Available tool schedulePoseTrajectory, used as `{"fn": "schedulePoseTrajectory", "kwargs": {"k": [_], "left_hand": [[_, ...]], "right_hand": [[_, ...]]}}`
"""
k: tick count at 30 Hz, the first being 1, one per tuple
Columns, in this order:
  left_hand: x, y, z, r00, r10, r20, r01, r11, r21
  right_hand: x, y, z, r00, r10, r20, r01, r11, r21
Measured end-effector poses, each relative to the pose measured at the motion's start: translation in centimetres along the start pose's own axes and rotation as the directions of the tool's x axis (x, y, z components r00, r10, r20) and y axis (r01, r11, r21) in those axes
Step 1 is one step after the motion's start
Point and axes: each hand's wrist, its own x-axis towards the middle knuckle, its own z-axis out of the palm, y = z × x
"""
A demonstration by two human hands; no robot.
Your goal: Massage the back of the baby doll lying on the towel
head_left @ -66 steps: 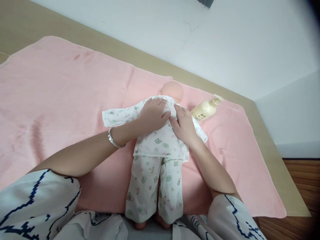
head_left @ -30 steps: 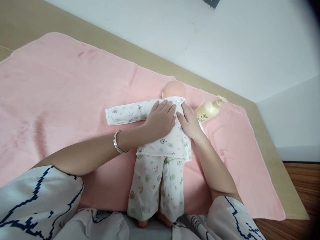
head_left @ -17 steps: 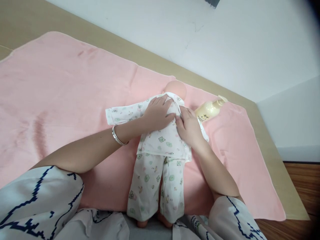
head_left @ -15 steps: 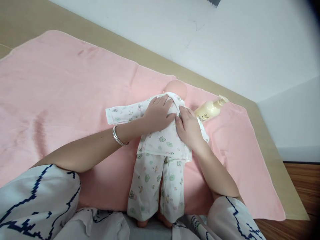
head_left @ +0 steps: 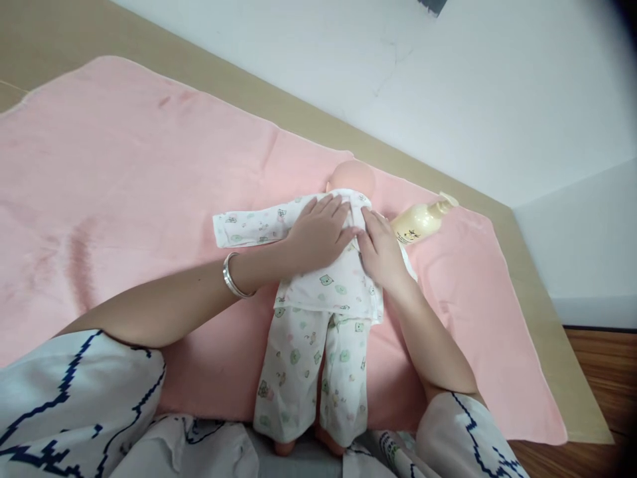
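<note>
A baby doll (head_left: 352, 178) in a white printed top (head_left: 326, 285) and matching trousers (head_left: 293, 362) lies on a pink blanket (head_left: 164, 159), its bald head away from me. Its face is not visible. My left hand (head_left: 321, 232), a silver bangle at the wrist, rests flat on the left side of the doll's upper back with fingers extended. On the right side of the back lies my right hand (head_left: 382, 249), its fingers also stretched out on the cloth. The two thumbs nearly meet in the middle. One sleeve (head_left: 251, 226) reaches out to the left.
A pale yellow pump bottle (head_left: 421, 220) lies tilted on the blanket, just right of my right hand. Beyond the blanket runs the tan table edge (head_left: 239, 93), with a white wall (head_left: 308, 53) behind it. Wooden flooring (head_left: 594, 365) shows at the lower right.
Both hands have shifted slightly to the right on the doll's back, and the fingers lie a little differently on the cloth. The doll and the bottle stay practically where they were.
</note>
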Motion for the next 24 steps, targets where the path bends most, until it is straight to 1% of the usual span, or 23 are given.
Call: {"fn": "schedulePoseTrajectory", "kwargs": {"k": [3,5,7,9,12,14,16,19,21,23,24], "left_hand": [[1.0,-1.1,0.3,0.998,-0.061,-0.016,0.061,0.998,-0.012],[1.1,-1.2,0.3,0.997,-0.072,0.007,0.072,0.997,-0.009],[0.6,-0.5,0.0,0.995,-0.096,0.03,0.095,0.995,0.006],[-0.3,0.7,-0.3,0.994,-0.098,0.037,0.097,0.995,0.034],[-1.7,2.5,-0.8,0.999,-0.023,0.048,0.019,0.996,0.082],[-1.9,3.0,-0.9,0.998,0.01,0.066,-0.016,0.996,0.088],[-1.5,2.6,-0.9,0.998,-0.004,0.067,0.0,0.998,0.065],[-0.2,0.8,-0.6,0.998,-0.055,0.042,0.054,0.998,0.029],[0.7,-0.2,-0.4,0.997,-0.076,0.031,0.075,0.997,0.024],[1.1,-0.6,-0.3,0.995,-0.096,0.024,0.095,0.995,0.038],[1.0,-0.5,-0.3,0.994,-0.105,0.019,0.104,0.993,0.053]], "right_hand": [[-1.5,-2.4,-0.1,0.998,0.052,0.028,-0.051,0.997,-0.05],[-1.8,-3.0,-0.1,0.997,0.07,0.038,-0.068,0.996,-0.057],[-1.4,-2.4,0.1,0.995,0.095,0.037,-0.094,0.995,-0.029],[-0.4,-0.9,0.3,0.992,0.118,0.033,-0.118,0.993,0.006],[1.0,1.4,0.6,0.989,0.146,0.037,-0.147,0.989,0.022],[1.2,1.8,0.6,0.987,0.156,0.042,-0.156,0.988,0.005],[0.6,0.8,0.6,0.985,0.17,0.035,-0.169,0.985,-0.034],[-1.3,-2.1,0.5,0.982,0.189,0.012,-0.186,0.974,-0.13],[-2.5,-3.7,0.5,0.984,0.18,-0.016,-0.179,0.961,-0.209],[-2.8,-4.3,0.4,0.985,0.169,-0.03,-0.171,0.957,-0.236],[-2.6,-4.0,0.4,0.986,0.164,-0.022,-0.165,0.961,-0.222]]}}
